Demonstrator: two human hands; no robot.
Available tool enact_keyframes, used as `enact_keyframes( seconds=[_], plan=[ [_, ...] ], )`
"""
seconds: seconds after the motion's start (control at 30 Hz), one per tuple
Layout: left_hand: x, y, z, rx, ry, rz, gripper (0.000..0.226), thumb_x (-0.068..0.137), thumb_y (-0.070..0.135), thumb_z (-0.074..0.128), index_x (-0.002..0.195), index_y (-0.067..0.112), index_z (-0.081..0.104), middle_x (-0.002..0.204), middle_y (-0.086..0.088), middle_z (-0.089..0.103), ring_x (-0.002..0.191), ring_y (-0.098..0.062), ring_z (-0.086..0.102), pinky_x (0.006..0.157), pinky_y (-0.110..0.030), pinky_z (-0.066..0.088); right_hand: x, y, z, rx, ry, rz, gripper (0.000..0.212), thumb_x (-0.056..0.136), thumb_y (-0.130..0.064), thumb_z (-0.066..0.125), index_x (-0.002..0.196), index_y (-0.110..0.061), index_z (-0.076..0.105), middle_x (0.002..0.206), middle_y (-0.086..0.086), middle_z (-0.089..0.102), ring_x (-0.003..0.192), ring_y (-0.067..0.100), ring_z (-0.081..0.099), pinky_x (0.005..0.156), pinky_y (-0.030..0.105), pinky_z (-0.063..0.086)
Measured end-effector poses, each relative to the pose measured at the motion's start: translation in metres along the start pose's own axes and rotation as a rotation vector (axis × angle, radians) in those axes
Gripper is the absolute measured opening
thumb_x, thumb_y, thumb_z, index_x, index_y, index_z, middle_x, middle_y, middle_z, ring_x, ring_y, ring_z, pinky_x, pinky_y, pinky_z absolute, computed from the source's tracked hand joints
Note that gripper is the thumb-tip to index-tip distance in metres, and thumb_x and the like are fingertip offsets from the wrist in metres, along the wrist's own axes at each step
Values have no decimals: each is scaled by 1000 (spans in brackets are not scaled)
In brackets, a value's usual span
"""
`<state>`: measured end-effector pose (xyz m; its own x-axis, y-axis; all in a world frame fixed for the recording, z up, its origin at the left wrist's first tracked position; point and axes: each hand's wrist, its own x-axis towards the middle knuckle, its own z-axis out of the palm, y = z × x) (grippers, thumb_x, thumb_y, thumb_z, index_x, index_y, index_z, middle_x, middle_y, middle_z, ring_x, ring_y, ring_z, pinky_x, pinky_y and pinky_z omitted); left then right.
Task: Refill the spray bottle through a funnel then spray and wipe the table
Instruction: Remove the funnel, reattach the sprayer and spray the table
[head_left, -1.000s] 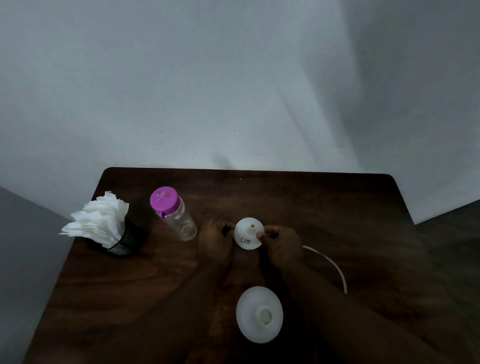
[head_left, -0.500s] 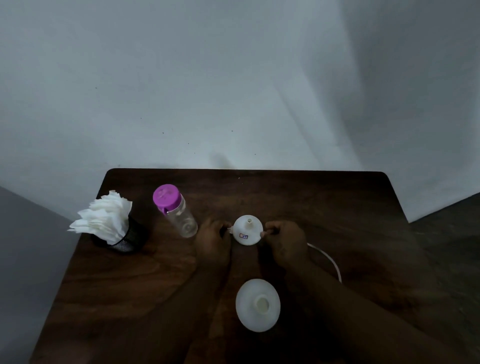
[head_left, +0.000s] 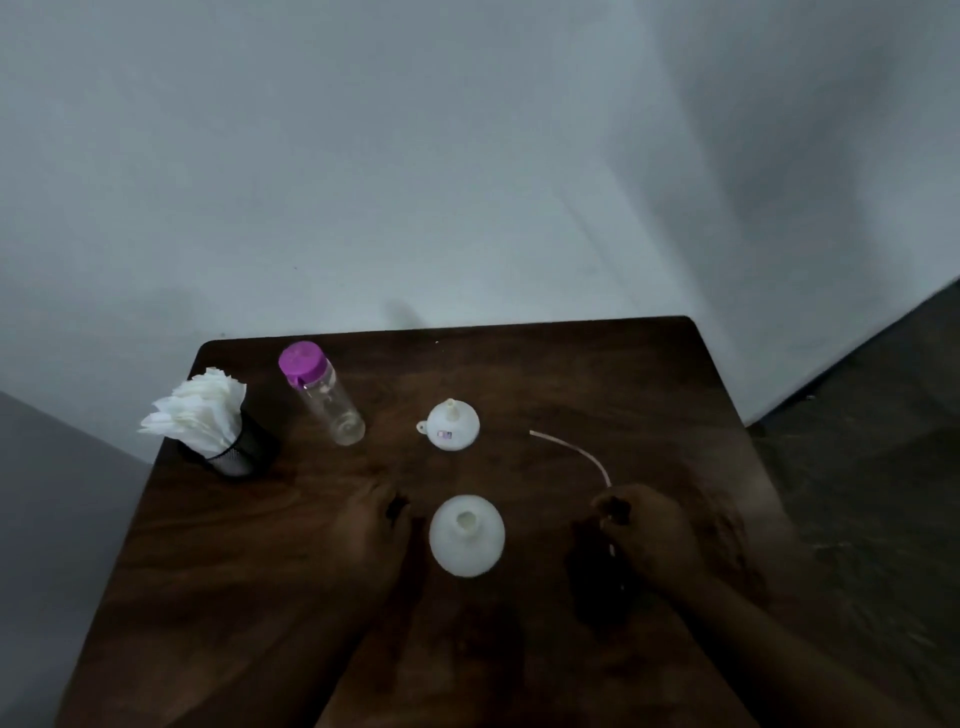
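Observation:
The white spray bottle (head_left: 466, 540) stands uncapped in the middle of the dark wooden table (head_left: 597, 374), its open neck facing up. A small white funnel (head_left: 450, 425) sits upside down on the table behind it, untouched. My left hand (head_left: 371, 525) rests on the table just left of the bottle and holds nothing. To the right of the bottle, my right hand (head_left: 644, 525) is closed on the dark spray head. Its thin pale dip tube (head_left: 574, 449) curves away from the hand toward the funnel. A clear bottle with a purple cap (head_left: 324, 402) stands at the back left.
White napkins in a black mesh holder (head_left: 213, 426) stand at the table's left edge. A grey wall runs behind the table, and dark floor shows to the right.
Both hands let go of the funnel, which stays upside down on the table. They drew back toward me. My right hand now grips the spray head with its tube.

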<state>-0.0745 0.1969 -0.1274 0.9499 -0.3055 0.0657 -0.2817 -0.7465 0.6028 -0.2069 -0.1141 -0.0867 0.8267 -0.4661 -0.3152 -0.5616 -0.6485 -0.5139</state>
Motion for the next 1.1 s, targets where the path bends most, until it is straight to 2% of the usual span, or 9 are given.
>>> enact_keyframes(
  seconds=[0.1, 0.23, 0.33, 0.5, 0.6, 0.73, 0.93, 1.03, 1.1],
  plan=[
    [-26, 13, -2, 5, 12, 5, 7, 89, 19, 69, 94, 23, 68, 97, 13, 63, 85, -6, 56, 76, -28, 47, -21, 28, 3, -4, 34, 61, 17, 83, -23, 76, 99, -21, 72, 102, 0, 69, 95, 19, 66, 84, 33, 53],
    [-58, 24, 0, -17, -33, -26, 7, 90, 24, 69, 92, 28, 64, 92, 12, 63, 81, -10, 59, 72, -30, 49, -42, 49, 13, 15, 34, 139, 18, 79, -41, 77, 87, -33, 63, 91, -12, 66, 84, 9, 63, 76, 35, 56],
    [-78, 29, 5, 36, -47, -84, 12, 90, 25, 69, 86, 31, 60, 85, 10, 62, 77, -13, 60, 66, -32, 51, -51, 51, 24, 1, 60, 173, 32, 77, -59, 73, 91, -33, 62, 92, -12, 60, 84, 10, 61, 69, 32, 52],
    [-97, 35, 15, 90, -67, -84, 8, 90, 26, 67, 87, 32, 64, 86, 13, 63, 80, -10, 59, 67, -29, 50, -46, 49, 43, -46, 55, 218, 44, 74, -70, 68, 95, -31, 64, 95, -8, 60, 82, 11, 61, 63, 30, 53],
    [-103, 41, 18, 97, -62, -60, 10, 89, 23, 69, 87, 32, 65, 87, 13, 64, 80, -10, 60, 68, -28, 51, -40, 51, 50, -49, 43, 248, 42, 72, -65, 70, 94, -28, 69, 93, -5, 66, 78, 13, 64, 62, 31, 57],
    [-109, 54, 17, 87, -54, -2, 8, 88, 22, 69, 91, 30, 67, 91, 12, 66, 82, -9, 61, 68, -21, 46, -43, 41, 38, 28, 38, 260, 30, 70, -56, 74, 77, -27, 73, 83, -4, 70, 73, 13, 66, 57, 30, 56],
    [-109, 87, 1, 55, -41, 221, 18, 81, 18, 80, 92, 26, 69, 92, 10, 69, 83, -8, 65, 71, -24, 57, -52, 42, 19, 153, 140, 189, 33, 69, -48, 80, 80, -36, 51, 81, -10, 62, 71, 10, 62, 58, 38, 57],
    [-94, 111, -14, 10, -11, 377, 16, 83, 21, 78, 94, 28, 70, 95, 18, 66, 88, 9, 54, 84, -6, 43, -60, 37, 1, 183, 208, 73, 31, 75, -34, 81, 81, -37, 51, 77, -12, 64, 67, 4, 60, 59, 40, 57],
    [-75, 129, -28, -31, 26, 438, 18, 85, 20, 75, 94, 32, 65, 90, 28, 53, 83, 17, 45, 79, 0, 34, -68, 29, -15, 192, 248, -6, 32, 76, -27, 82, 82, -37, 53, 79, -14, 64, 71, 2, 60, 62, 37, 57]
  ],
)
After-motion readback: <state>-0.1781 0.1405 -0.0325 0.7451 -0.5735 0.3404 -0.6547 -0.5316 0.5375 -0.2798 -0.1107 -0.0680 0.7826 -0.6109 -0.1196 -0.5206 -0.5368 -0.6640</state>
